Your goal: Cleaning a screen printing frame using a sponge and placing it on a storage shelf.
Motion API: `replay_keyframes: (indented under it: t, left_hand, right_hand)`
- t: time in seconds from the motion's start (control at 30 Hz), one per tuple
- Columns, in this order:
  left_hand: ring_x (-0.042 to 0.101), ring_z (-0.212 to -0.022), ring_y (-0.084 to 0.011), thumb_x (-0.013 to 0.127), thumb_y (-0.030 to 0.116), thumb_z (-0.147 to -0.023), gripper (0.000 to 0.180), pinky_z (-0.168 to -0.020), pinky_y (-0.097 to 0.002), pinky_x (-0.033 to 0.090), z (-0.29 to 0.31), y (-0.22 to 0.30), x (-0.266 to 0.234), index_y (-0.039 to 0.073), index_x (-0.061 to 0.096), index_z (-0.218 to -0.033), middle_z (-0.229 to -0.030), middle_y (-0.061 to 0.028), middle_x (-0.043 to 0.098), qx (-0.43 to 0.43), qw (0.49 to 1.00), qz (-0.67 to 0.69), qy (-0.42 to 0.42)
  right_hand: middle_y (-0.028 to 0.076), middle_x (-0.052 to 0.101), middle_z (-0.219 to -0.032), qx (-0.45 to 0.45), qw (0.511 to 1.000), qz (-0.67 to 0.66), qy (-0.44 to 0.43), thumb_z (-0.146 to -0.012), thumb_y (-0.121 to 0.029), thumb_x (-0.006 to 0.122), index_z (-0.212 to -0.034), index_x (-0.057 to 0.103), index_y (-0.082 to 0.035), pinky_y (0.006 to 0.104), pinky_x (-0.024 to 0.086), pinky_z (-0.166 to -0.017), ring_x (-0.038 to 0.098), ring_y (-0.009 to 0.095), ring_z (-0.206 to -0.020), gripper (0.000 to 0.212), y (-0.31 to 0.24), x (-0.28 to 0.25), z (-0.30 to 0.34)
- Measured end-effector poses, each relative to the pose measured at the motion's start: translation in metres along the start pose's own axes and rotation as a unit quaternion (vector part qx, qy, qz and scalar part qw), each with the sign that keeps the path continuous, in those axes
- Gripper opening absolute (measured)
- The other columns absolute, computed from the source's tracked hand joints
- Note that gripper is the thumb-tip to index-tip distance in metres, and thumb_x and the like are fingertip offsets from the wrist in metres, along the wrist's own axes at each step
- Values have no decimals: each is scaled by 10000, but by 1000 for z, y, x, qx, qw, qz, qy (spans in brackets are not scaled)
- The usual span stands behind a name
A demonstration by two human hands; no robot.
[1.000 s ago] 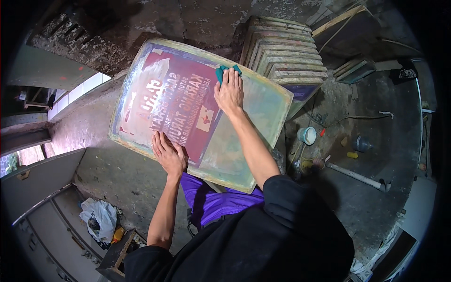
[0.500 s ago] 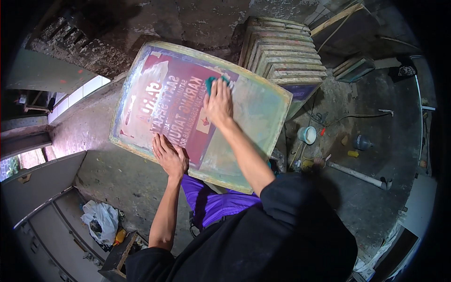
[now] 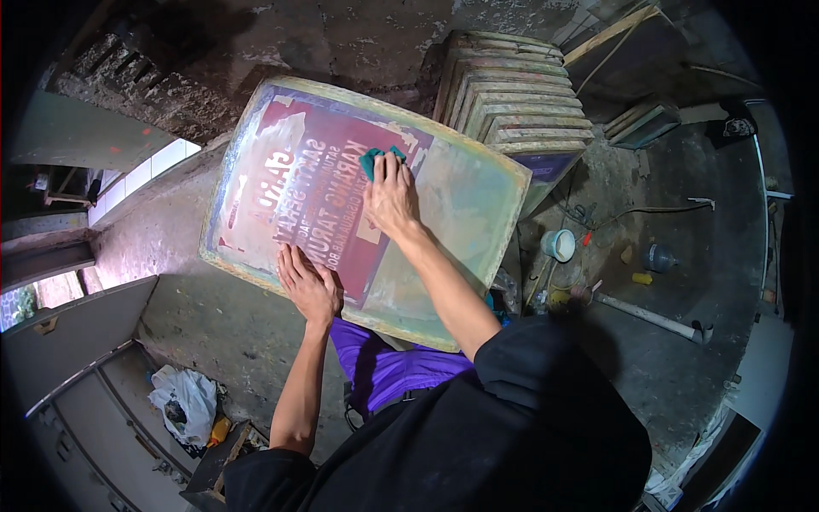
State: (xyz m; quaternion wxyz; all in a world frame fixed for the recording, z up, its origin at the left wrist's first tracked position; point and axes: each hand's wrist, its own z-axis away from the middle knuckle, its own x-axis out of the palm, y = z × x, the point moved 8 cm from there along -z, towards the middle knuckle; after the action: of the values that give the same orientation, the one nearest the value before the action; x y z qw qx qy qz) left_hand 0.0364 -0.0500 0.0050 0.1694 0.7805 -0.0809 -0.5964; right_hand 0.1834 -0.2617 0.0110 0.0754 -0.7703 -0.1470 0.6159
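A framed screen (image 3: 461, 205) lies tilted across the view at 11 o'clock, its near edge above purple trousers (image 3: 401, 363); what supports it is hidden. The left hand (image 3: 305, 283) rests open, fingers spread on the screen's 7 o'clock edge. The right hand (image 3: 392, 200) presses a bunched green cloth (image 3: 368, 164) against the lettered maroon area, toward the screen's 12 o'clock. Uneven pressure could tip or slide the screen if the left hand steadies it too lightly; hard rubbing might strain the mesh. Stacked frames (image 3: 529, 102) stand at 1 o'clock.
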Motion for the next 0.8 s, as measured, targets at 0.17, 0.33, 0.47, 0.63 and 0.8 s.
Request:
replay_keyframes:
  t: [0.17, 0.33, 0.47, 0.63, 0.8]
  left_hand:
    - [331, -1520, -386, 588, 193, -924, 668, -1265, -530, 235, -2, 1, 1, -32, 408, -1527, -1598, -211, 413, 3, 1000, 8, -5]
    - [334, -1519, -386, 594, 190, -919, 668, -1263, -529, 240, 0, -2, -2, -35, 413, -1522, -1593, -212, 419, -5, 1000, -5, -1]
    - [336, -1517, -389, 593, 185, -918, 665, -1261, -532, 245, -3, -1, -2, -35, 416, -1520, -1589, -214, 422, 10, 1000, 3, -1]
    - [341, -1512, -394, 593, 179, -918, 658, -1259, -531, 247, 1, 2, -2, -38, 419, -1514, -1587, -215, 423, -2, 1000, 1, -2]
    - [344, -1508, -398, 589, 187, -923, 652, -1258, -530, 249, -2, 0, -1, -37, 421, -1512, -1586, -216, 424, -2, 1000, -2, 1]
  right_hand:
    - [330, 477, -1436, 33, 999, 37, 1, -934, -235, 607, -1412, 465, 114, 510, 414, -1126, 525, 433, -1299, 609, 35, -12, -48]
    - [317, 491, -1424, -2, 1000, 10, -3, -930, -228, 611, -1405, 465, 118, 501, 431, -1093, 533, 419, -1276, 605, -6, -6, -4]
    - [306, 506, -1415, 5, 998, 53, 20, -929, -222, 610, -1408, 462, 120, 490, 421, -1103, 528, 409, -1288, 607, 17, -11, -18]
    - [298, 511, -1419, 30, 998, 60, 18, -933, -230, 607, -1419, 455, 117, 481, 413, -1117, 523, 404, -1303, 616, 35, -11, -50]
    - [293, 512, -1423, -31, 1000, 4, -4, -934, -228, 604, -1421, 456, 117, 478, 422, -1109, 532, 396, -1285, 615, -9, -4, 6]
